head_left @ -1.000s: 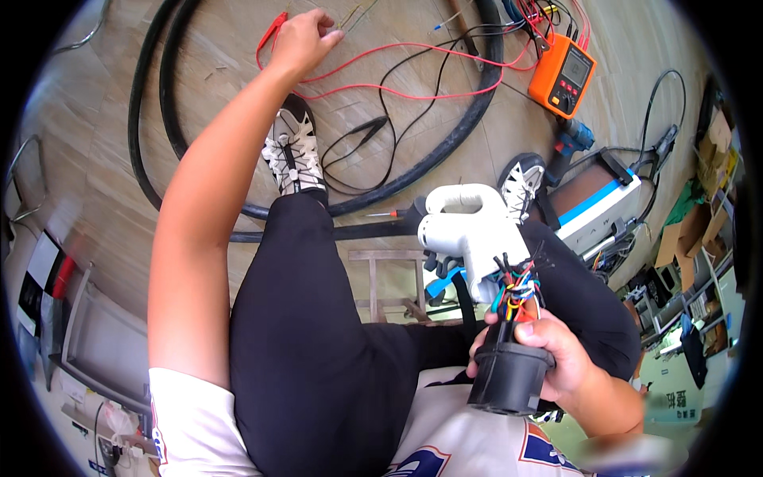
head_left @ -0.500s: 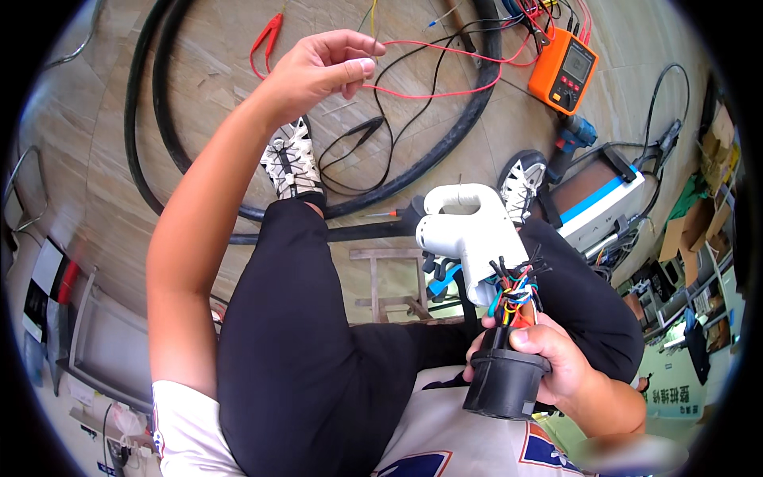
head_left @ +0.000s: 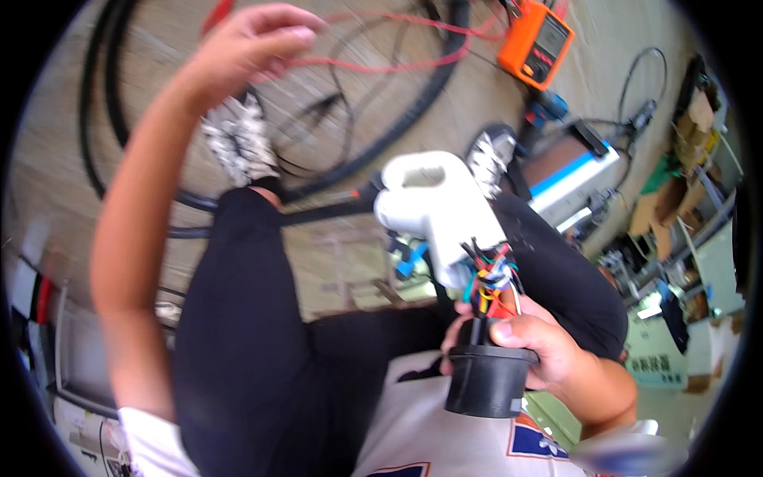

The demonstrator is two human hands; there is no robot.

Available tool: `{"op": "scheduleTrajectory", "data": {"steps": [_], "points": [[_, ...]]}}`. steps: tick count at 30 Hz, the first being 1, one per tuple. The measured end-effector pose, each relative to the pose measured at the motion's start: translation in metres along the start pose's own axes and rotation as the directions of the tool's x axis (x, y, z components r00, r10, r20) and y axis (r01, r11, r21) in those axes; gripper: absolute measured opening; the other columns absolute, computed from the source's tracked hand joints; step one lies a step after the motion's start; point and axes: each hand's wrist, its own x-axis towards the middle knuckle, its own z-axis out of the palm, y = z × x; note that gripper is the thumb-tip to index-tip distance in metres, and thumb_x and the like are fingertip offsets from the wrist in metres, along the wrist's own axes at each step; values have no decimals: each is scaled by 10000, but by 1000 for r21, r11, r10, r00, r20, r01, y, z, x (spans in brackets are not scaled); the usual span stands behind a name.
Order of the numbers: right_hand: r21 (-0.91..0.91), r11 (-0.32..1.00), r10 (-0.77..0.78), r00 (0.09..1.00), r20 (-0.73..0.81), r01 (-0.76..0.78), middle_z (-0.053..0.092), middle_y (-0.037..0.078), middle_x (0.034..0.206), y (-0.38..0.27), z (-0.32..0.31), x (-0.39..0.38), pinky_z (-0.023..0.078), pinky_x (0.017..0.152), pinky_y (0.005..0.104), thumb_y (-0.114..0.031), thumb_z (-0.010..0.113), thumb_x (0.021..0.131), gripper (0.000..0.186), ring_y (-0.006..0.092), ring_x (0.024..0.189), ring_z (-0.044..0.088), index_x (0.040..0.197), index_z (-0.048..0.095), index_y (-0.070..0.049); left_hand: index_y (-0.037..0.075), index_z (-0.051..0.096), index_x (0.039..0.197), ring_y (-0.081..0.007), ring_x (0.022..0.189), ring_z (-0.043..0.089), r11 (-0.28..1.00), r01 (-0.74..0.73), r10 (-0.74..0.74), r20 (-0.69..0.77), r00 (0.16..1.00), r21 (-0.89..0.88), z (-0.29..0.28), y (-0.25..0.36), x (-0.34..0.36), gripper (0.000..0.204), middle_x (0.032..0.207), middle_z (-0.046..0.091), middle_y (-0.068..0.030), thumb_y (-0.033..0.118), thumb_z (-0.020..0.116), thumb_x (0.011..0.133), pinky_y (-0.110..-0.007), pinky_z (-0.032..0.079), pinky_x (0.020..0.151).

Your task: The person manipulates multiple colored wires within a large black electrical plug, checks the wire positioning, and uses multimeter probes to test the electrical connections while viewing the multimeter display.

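Observation:
My right hand [head_left: 556,358] grips a black cylindrical connector [head_left: 485,380] low at the right of centre. Colored wires [head_left: 493,278] rise from it to a white molded housing [head_left: 441,203] with a looped handle, its open end beside the bundle. My left hand [head_left: 250,52] is raised at upper left above my shoe, fingers curled and smeared by motion; whether anything is between them I cannot tell. Near it lie red test leads [head_left: 381,63] and a red clip [head_left: 214,16].
An orange meter [head_left: 536,44], a cordless drill [head_left: 548,107], coiled thick black cable [head_left: 441,79] and a metal case [head_left: 576,179] with a blue stripe lie on the tiled floor. Cardboard [head_left: 660,219] and clutter crowd the right. A wooden frame [head_left: 346,270] shows between my legs.
My left hand first swung rightward from near the red clip, then moved up and left. The whole view has since shifted and blurred. My right hand still grips the connector.

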Motion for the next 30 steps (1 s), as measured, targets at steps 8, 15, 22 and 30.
{"op": "scheduleTrajectory", "data": {"steps": [8, 15, 22, 30], "points": [[1, 1000, -24, 999, 31, 24, 637, 312, 1087, 10, -3, -4, 556, 853, 523, -269, 699, 751, 672, 484, 964, 660, 1314, 454, 4, -16, 640, 1078, -100, 640, 589, 960, 252, -187, -391, 901, 122, 7, -34, 2, 204, 769, 643, -29, 125, 677, 935, -261, 486, 564], [-11, 999, -52, 999, 1, 52, 632, 319, 1092, 18, -10, -1, 561, 841, 528, -273, 703, 737, 703, 491, 953, 656, 1325, 444, 12, 56, 654, 1049, -53, 715, 521, 911, 101, -97, -29, 995, 399, 31, -61, -6, 211, 808, 579, 47, 239, 646, 946, -217, 421, 642], [-11, 997, -78, 997, -8, 78, 621, 321, 1072, 26, -14, -3, 566, 836, 540, -270, 706, 718, 737, 495, 952, 652, 1334, 417, 15, 3, 660, 1023, -97, 771, 609, 941, -268, 96, 598, 796, 207, 119, 32, -47, 221, 829, 652, -16, 174, 710, 893, -259, 490, 682], [-49, 994, -100, 995, -16, 99, 621, 325, 1054, 38, -20, -1, 576, 808, 546, -277, 700, 703, 745, 512, 927, 653, 1324, 423, 27, -12, 654, 1068, -150, 737, 639, 897, -441, 361, 563, 744, 8, 168, 62, -78, 207, 812, 663, -75, 108, 673, 900, -300, 507, 655]]}}
